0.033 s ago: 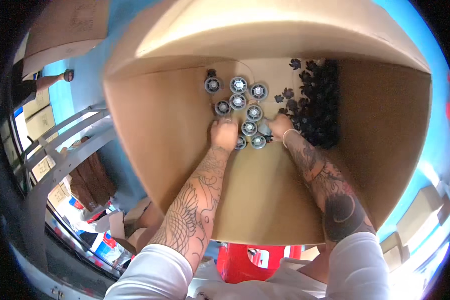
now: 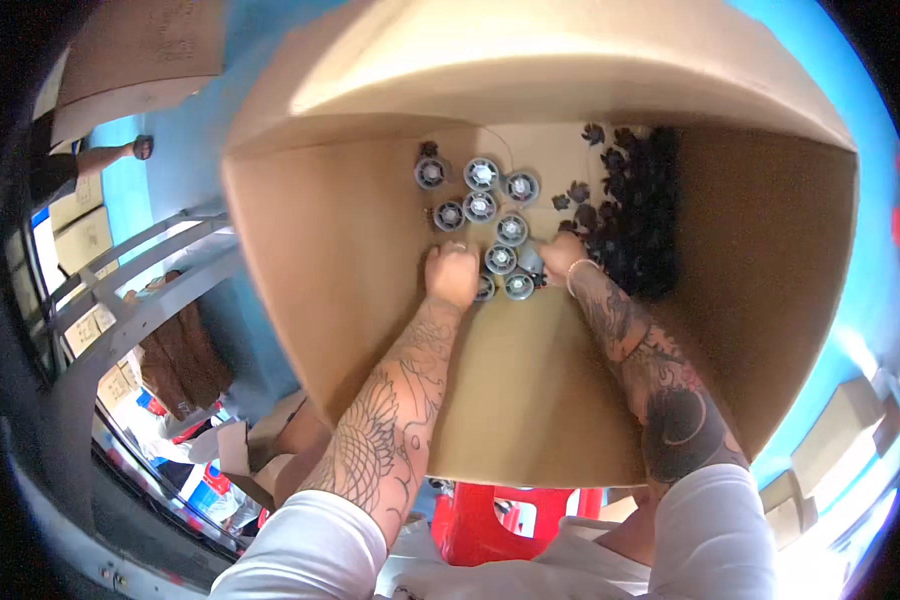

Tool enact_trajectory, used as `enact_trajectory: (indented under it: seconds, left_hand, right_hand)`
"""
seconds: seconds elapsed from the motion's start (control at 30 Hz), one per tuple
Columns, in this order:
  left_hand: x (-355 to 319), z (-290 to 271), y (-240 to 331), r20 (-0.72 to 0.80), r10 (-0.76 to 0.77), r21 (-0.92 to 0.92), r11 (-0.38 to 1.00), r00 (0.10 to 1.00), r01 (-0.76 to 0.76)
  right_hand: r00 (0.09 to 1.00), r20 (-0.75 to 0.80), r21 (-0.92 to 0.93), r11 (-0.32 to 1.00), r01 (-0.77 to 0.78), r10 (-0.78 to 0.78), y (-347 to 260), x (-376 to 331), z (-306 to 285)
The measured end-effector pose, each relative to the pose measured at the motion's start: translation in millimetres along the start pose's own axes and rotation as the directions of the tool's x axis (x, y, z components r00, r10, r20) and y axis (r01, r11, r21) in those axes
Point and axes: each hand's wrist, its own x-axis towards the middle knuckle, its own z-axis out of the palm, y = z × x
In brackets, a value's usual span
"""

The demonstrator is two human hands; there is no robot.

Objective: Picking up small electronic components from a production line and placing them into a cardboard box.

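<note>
Inside a large cardboard box (image 2: 530, 400), several round grey motor-like parts (image 2: 481, 174) with spoked, fan-like ends stand grouped on the bottom. My left hand (image 2: 453, 274) is closed at the left of the group, knuckles up and a ring on one finger. Whatever its fingers hold is hidden beneath the hand. At the group's right side, my right hand (image 2: 564, 256) pinches a grey cylindrical part (image 2: 530, 262) that appears tilted. Just beyond the right hand, a dense heap of small black fan-shaped pieces (image 2: 640, 210) fills the right part of the bottom, with a few loose ones at its edge.
The box's tall walls surround both forearms. A red stool (image 2: 465, 525) shows below the near edge. Grey metal railing (image 2: 160, 270) and more cartons (image 2: 80, 240) are at left. Another person's arm (image 2: 105, 158) appears at the upper left. Open cartons (image 2: 835, 425) stand at right.
The view has shifted very slightly, so the box appears a little further right at its left edge. Both hands stay in nearly the same places.
</note>
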Motion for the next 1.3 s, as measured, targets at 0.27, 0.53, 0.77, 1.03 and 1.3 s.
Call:
enact_trajectory:
  seconds: [0.27,0.53,0.77,1.03,1.3]
  left_hand:
    - [-65.3,-125.7,27.7,-0.156,-0.412,-0.414,0.853,0.898,0.319]
    - [-314.9,-364.3,169.0,-0.740,-0.491,-0.665,0.638,0.459,-0.390]
    - [-541.3,-452.9,93.3,-0.906,-0.391,-0.397,0.918,0.163,0.000]
    - [-657.7,-451.9,-64.2,-0.538,-0.750,-0.348,0.614,0.385,0.709]
    - [-549.7,-465.8,-164.0,-0.385,-0.614,-0.353,0.788,0.689,0.505]
  right_hand:
    - [0.949,-0.054,-0.216,0.931,0.294,-0.312,-40.8,-96.0,-53.7]
    - [0.603,-0.478,0.539,0.328,0.776,-0.638,-88.2,-346.8,-46.3]
    - [0.238,-0.267,0.239,0.175,0.955,-0.934,-146.3,-565.0,48.4]
    - [-0.253,0.004,-0.239,-0.246,0.939,-0.968,-209.3,-642.1,120.6]
    - [-0.259,0.312,-0.299,-0.353,0.887,-0.914,-268.7,-624.1,152.4]
